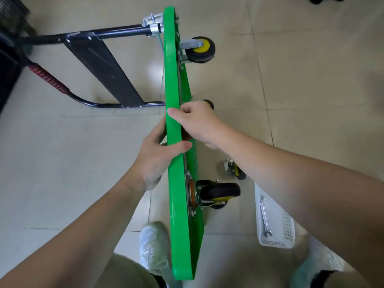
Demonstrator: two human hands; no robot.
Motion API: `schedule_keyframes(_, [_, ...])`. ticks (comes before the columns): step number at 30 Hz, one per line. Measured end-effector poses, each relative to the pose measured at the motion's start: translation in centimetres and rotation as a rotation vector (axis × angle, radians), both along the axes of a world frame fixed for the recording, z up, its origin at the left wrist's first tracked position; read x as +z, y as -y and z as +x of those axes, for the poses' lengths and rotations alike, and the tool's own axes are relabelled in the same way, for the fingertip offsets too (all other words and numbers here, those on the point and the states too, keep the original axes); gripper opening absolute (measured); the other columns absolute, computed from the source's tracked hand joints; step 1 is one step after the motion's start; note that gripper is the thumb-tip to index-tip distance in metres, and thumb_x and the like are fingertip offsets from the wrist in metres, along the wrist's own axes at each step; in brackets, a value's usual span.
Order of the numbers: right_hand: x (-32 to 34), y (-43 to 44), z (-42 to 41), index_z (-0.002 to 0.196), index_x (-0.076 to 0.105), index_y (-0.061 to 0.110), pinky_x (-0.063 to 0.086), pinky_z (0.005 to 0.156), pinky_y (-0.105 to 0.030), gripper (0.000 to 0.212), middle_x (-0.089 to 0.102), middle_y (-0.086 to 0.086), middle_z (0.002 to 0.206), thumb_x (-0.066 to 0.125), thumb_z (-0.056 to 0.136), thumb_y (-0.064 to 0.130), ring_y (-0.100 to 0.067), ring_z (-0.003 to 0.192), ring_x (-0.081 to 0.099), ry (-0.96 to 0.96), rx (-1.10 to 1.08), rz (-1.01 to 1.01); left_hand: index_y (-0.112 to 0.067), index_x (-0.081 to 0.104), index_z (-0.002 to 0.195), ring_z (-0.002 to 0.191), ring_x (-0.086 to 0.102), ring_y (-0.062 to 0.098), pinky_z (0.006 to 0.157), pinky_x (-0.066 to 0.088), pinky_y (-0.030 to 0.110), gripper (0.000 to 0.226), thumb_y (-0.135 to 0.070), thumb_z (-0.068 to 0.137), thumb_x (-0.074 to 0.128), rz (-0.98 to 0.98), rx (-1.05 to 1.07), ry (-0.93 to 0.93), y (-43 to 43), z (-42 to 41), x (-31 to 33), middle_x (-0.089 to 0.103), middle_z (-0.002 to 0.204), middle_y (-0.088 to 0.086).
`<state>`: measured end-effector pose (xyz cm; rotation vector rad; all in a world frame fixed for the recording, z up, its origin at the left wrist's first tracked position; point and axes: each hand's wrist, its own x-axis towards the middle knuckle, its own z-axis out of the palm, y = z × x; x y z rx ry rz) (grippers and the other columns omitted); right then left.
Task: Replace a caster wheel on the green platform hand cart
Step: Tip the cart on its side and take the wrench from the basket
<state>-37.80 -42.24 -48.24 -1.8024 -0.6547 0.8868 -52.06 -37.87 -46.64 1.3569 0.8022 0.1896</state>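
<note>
The green platform cart (176, 194) stands on its long edge on the tiled floor, its underside facing right. My left hand (154, 156) grips the top edge from the left, thumb over the rim. My right hand (195, 121) grips the same edge from the right, thumb on top. A black caster with a yellow hub (199, 49) is mounted at the far end. Another caster (216, 193) is mounted near me. A further wheel (208, 103) peeks out behind my right hand. A loose caster (234, 169) lies on the floor beside the cart.
The cart's black folding handle (99, 65) with its red grip (48, 79) lies out to the left. A white plastic basket (274, 221) holding a wrench (265, 217) sits on the floor at right. My white shoes (153, 246) stand on either side of the platform's near end.
</note>
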Motion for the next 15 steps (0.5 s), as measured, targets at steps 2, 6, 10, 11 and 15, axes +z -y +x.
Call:
schedule_keyframes(2, [-0.3,1.2,-0.3,0.075,0.058,-0.003,0.049,0.062,-0.043,0.069,0.063,-0.027,0.076,0.058,0.064,0.066,-0.036,0.065,0.061,-0.035,-0.002,0.001,-0.03,0.054,0.147,0.111,0.072,0.028,0.095,0.058,0.052,0.075,0.005,0.084,0.076,0.009,-0.015,0.014,1.1,-0.3,-0.1,0.075,0.121,0.0])
schedule_keyframes(6, [0.4,4.6,-1.5,0.091,0.059,-0.008,0.056,0.074,-0.063,0.075,0.068,-0.03,0.092,0.064,0.069,0.063,-0.047,0.085,0.068,-0.126,0.034,-0.071,-0.029,0.053,0.147,0.109,0.073,0.019,0.1,0.057,0.046,0.077,0.009,0.084,0.075,-0.016,-0.068,0.007,3.9,-1.8,0.2,0.076,0.12,-0.004])
schedule_keyframes(10, [1.1,8.0,-1.9,0.1,0.062,-0.01,0.06,0.074,-0.051,0.049,0.072,-0.025,0.096,0.063,0.095,0.039,-0.039,0.088,0.072,-0.155,0.012,-0.061,-0.036,0.05,0.149,0.11,0.073,0.018,0.101,0.055,0.05,0.078,0.003,0.086,0.076,0.01,-0.1,0.048,6.4,-2.5,0.3,0.075,0.12,-0.011])
schedule_keyframes(11, [1.4,8.8,-2.3,0.1,0.062,-0.009,0.06,0.077,-0.052,0.047,0.073,-0.024,0.096,0.062,0.096,0.038,-0.038,0.088,0.072,-0.169,0.003,-0.068,-0.038,0.048,0.15,0.112,0.072,0.018,0.101,0.055,0.051,0.079,0.0,0.087,0.077,0.013,-0.116,0.042,7.0,-2.8,0.3,0.074,0.121,-0.014])
schedule_keyframes(15, [2.4,11.4,-3.7,0.102,0.068,0.002,0.061,0.078,-0.052,0.037,0.075,-0.015,0.099,0.057,0.1,0.037,-0.033,0.088,0.074,-0.198,0.007,-0.077,-0.057,0.038,0.148,0.12,0.067,0.015,0.104,0.053,0.051,0.078,-0.019,0.091,0.077,0.064,-0.185,0.062,8.4,-4.1,1.1,0.066,0.132,-0.02])
